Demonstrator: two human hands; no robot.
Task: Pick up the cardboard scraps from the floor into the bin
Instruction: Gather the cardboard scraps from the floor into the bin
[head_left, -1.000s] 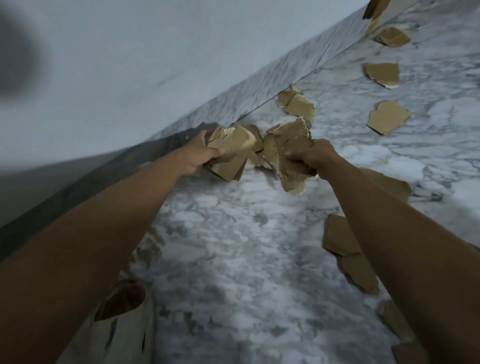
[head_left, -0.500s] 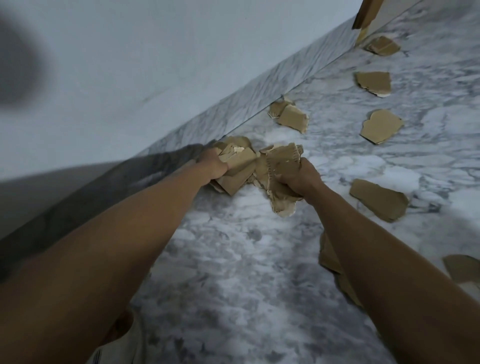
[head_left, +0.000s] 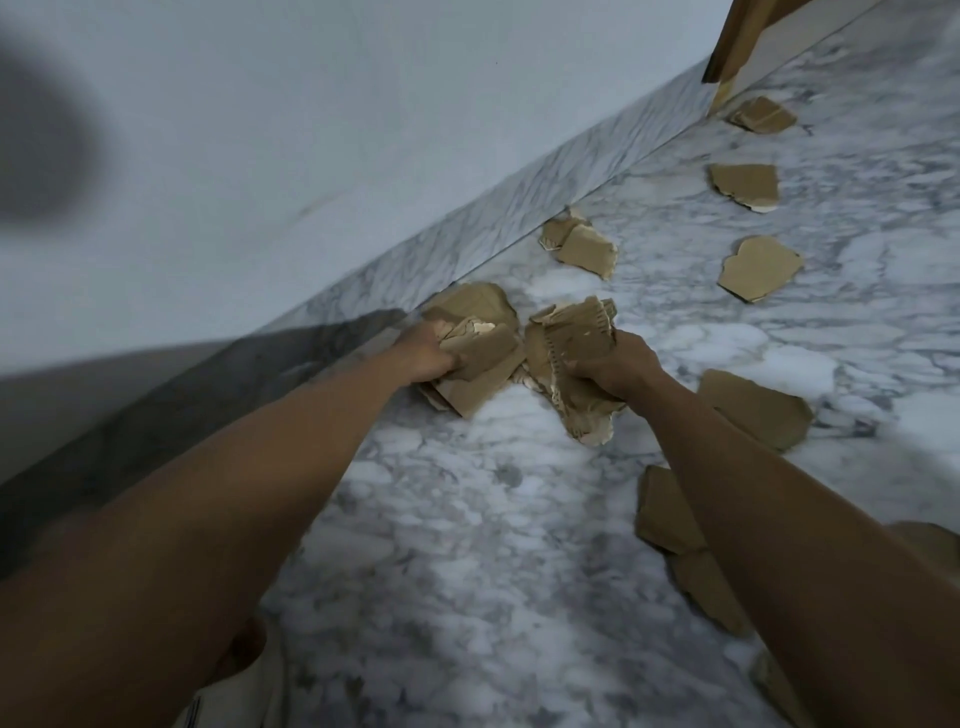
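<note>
My left hand (head_left: 426, 356) grips a wad of brown cardboard scraps (head_left: 480, 358) low over the marble floor, close to the skirting. Beside it, my right hand (head_left: 610, 366) is shut on a second bunch of torn scraps (head_left: 569, 343) whose ragged ends hang below the fist. The two bunches nearly touch. More loose scraps lie on the floor: a pair by the skirting (head_left: 582, 247), one heart-shaped piece (head_left: 758, 267), one farther back (head_left: 745, 184), and one just right of my right wrist (head_left: 763, 410). The bin's white rim (head_left: 244, 680) peeks out under my left forearm at the bottom edge.
A white wall with a marble skirting (head_left: 519, 208) runs diagonally along the left. A wooden door frame (head_left: 737, 36) stands at the top right with a scrap (head_left: 761, 114) at its foot. Further scraps (head_left: 670, 514) lie partly under my right forearm.
Both hands with their scraps have dropped lower and nearer the floor and skirting. The view has shifted forward, so the bin has slid almost out of sight at the bottom.
</note>
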